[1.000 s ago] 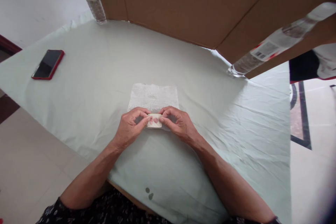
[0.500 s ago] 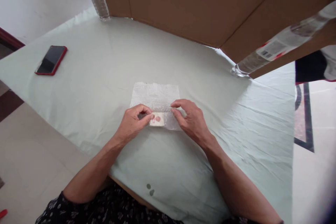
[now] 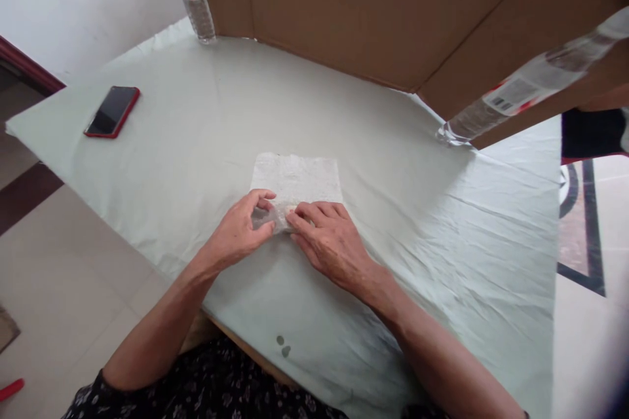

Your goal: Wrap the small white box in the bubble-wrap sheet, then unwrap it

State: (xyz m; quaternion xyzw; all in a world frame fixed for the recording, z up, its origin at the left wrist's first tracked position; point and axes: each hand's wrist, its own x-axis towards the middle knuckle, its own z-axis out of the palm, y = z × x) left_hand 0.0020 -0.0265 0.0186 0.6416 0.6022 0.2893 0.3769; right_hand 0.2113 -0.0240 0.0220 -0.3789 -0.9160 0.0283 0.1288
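Note:
A whitish, bumpy sheet that looks like bubble wrap (image 3: 297, 177) lies flat on the cloth in front of me. At its near edge sits a small cream block with red print (image 3: 289, 211), mostly hidden by fingers and a clear fold of the sheet. My right hand (image 3: 327, 232) covers the block from the right, its fingers together and fingertips pressed on it. To the left, my left hand (image 3: 243, 226) is curved with thumb and index finger apart, beside the clear fold.
A phone in a red case (image 3: 113, 111) lies at the left on the pale green tablecloth (image 3: 196, 144). Brown cardboard (image 3: 334, 13) stands along the back, with a water bottle (image 3: 199, 3) at its left and another bottle (image 3: 521, 88) at its right.
My right hand has moved left and down onto the block, covering it. The left thumb and index finger have let go of the block and drawn apart. The view has shifted slightly.

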